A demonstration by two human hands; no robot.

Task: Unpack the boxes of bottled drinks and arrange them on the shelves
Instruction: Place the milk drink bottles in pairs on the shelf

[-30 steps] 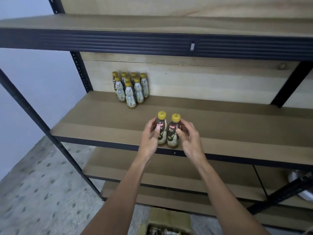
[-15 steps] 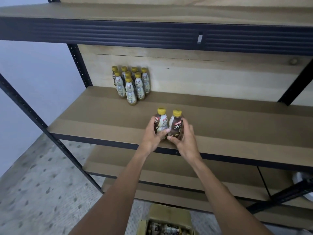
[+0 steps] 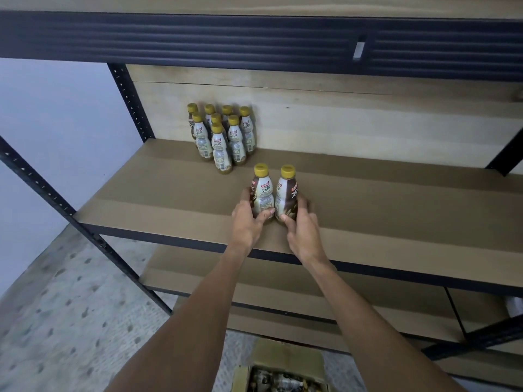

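The left grip [image 3: 249,222] was curled round the lower body of the left bottle [image 3: 262,193], thumb lying across its front; the right grip [image 3: 304,233] clasped the right bottle [image 3: 286,195] the same way, fingers wrapped behind it. The two bottles stood upright and touching side by side over the front half of the middle shelf [image 3: 169,199]; their bases were hidden by the fingers, so contact with the board could not be told. Each was a small waisted plastic bottle with a ribbed yellow screw cap and a glossy cream and brown label; the print was too small to read.

Further back on the same shelf, to the left and against the pale wood-grain back panel [image 3: 339,123], a tight cluster of bottles [image 3: 220,142] of the same kind stood upright; eight yellow caps could be counted. The shelf board was smooth, matt, tan fibreboard with a dark front edge; a ribbed dark metal beam [image 3: 198,38] ran above it, and a perforated black post [image 3: 130,103] rose at the left. A lower shelf [image 3: 198,278] of the same board lay beneath.

On the speckled grey floor [image 3: 70,321], below the forearms, an open cardboard box [image 3: 285,355] held more bottles, blurred and uncountable.
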